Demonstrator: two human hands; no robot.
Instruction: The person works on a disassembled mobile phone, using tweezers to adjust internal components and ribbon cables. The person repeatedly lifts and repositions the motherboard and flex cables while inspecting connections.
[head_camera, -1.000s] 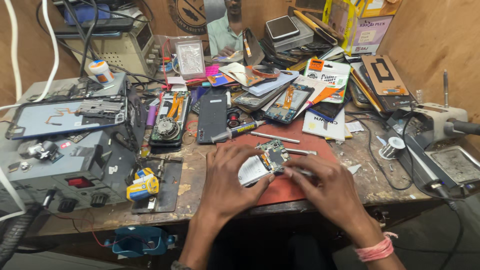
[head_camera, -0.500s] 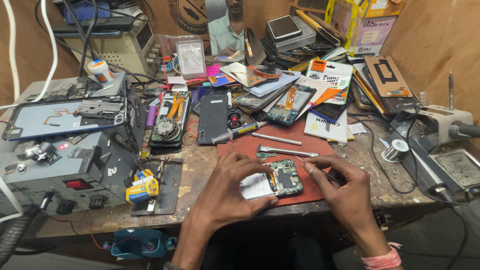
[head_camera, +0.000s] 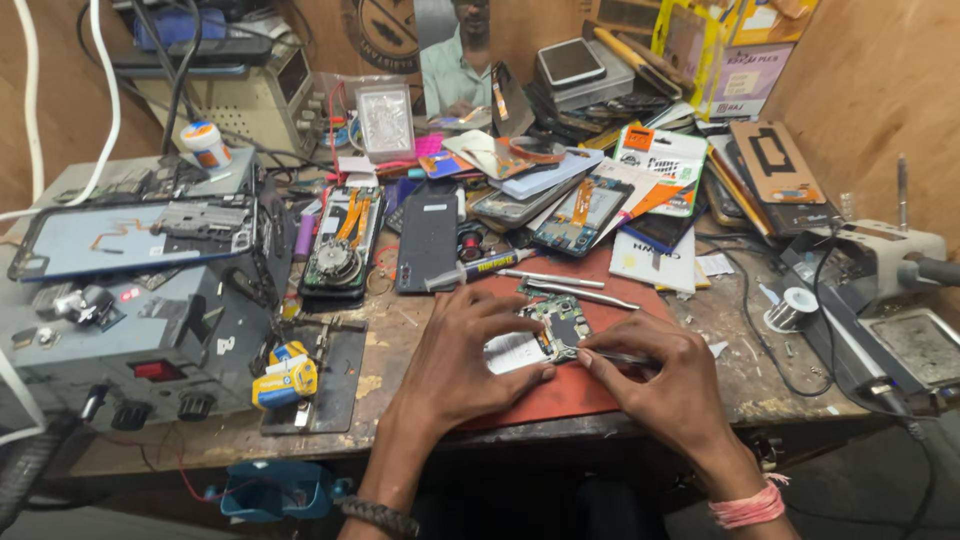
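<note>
A small green phone circuit board (head_camera: 556, 326) lies on a red work mat (head_camera: 590, 385) near the bench's front edge. My left hand (head_camera: 462, 352) presses down on the board's left side, thumb and fingers holding it and a white slip under it. My right hand (head_camera: 668, 380) grips thin metal tweezers (head_camera: 618, 356) whose tip touches the board's right edge. Two more metal tools (head_camera: 570, 286) lie on the mat just beyond the board.
An opened phone (head_camera: 338, 250) and a dark phone back (head_camera: 428, 240) lie behind the mat. A grey power unit (head_camera: 150, 330) fills the left. A yellow-blue tool (head_camera: 285, 375) sits on a dark pad. Soldering gear (head_camera: 900, 300) and solder reel (head_camera: 797, 305) stand right. Phone parts pile at the back.
The board and both hands have come nearer the bench's front edge and lower on the mat. The right hand's tweezers now touch the board's right edge.
</note>
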